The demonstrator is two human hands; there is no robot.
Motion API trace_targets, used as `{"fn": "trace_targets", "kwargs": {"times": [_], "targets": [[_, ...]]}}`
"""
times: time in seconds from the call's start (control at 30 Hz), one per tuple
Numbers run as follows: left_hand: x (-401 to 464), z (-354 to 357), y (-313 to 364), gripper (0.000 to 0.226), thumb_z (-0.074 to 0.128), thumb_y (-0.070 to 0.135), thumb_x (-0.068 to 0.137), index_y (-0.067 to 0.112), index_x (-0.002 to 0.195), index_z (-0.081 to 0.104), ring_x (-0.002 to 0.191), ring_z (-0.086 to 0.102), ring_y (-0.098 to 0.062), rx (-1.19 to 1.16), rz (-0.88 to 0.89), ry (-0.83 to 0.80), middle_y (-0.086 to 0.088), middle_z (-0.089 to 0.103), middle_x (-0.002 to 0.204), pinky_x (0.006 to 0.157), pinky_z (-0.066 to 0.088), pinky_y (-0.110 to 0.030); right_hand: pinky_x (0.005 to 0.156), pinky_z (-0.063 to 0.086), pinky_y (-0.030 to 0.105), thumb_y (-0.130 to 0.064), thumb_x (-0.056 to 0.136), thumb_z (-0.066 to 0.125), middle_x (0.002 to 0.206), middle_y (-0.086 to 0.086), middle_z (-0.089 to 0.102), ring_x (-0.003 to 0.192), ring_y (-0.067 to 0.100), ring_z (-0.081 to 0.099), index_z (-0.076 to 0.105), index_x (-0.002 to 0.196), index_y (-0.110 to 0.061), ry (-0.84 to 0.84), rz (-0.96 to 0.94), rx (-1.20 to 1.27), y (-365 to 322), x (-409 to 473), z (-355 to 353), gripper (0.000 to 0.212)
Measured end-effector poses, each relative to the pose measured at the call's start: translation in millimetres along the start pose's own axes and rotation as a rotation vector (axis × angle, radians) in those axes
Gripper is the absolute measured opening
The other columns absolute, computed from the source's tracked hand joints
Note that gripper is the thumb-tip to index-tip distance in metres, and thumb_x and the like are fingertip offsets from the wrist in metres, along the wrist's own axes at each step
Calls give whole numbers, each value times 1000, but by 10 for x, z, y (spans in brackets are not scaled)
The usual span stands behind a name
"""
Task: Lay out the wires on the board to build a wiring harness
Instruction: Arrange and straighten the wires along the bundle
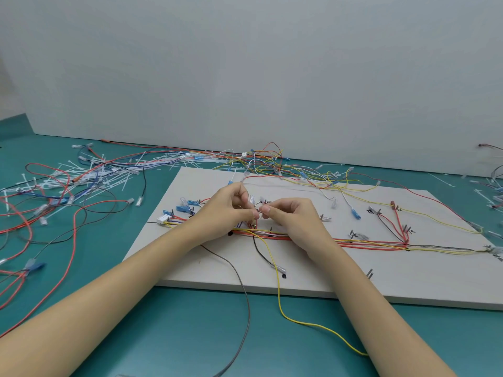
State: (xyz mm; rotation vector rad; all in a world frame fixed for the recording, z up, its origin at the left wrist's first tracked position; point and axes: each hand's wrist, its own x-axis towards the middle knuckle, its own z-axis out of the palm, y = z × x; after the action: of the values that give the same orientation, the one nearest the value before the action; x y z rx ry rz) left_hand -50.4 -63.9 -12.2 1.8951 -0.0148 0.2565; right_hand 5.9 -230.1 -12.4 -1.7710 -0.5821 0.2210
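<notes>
A pale board (pixel 313 278) lies on the teal table, studded with small pegs. A bundle of red, yellow and black wires (pixel 367 244) runs along it from left to right. My left hand (pixel 228 213) and my right hand (pixel 291 216) meet above the bundle near the board's middle. Both pinch a thin white wire end with a clear terminal (pixel 258 209) between thumb and fingertips. A yellow wire (pixel 277 281) and a grey wire (pixel 242 284) trail from the bundle off the board's front edge. A white connector (pixel 162 219) sits at the board's left.
Loose red, black and blue wires (pixel 54 213) and white cable ties (pixel 109 170) litter the table to the left. More tangled wires (pixel 272 161) lie behind the board by the white wall. Further ties lie at the far right (pixel 490 194).
</notes>
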Motion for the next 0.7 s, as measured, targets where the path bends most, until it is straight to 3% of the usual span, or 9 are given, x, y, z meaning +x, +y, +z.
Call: {"fn": "trace_targets", "kwargs": {"times": [0.33,0.7], "targets": [[2,29,1,29,66,-6,83,12,81,44,64,65,-9,41,11,9,-12,68,80,71,52,-31,75,48,20,-14,88,69,80,3,72,73,5,61,76,88,-7,-18,5,-29,10,0,2,10],[6,48,-23,33,65,-6,83,14,77,40,65,63,-14,2,19,19,-7,68,75,71,51,-32,82,51,24,-12,89,68,84,6,74,78,7,64,76,89,-2,-18,7,-16,29,8,-11,13]]}}
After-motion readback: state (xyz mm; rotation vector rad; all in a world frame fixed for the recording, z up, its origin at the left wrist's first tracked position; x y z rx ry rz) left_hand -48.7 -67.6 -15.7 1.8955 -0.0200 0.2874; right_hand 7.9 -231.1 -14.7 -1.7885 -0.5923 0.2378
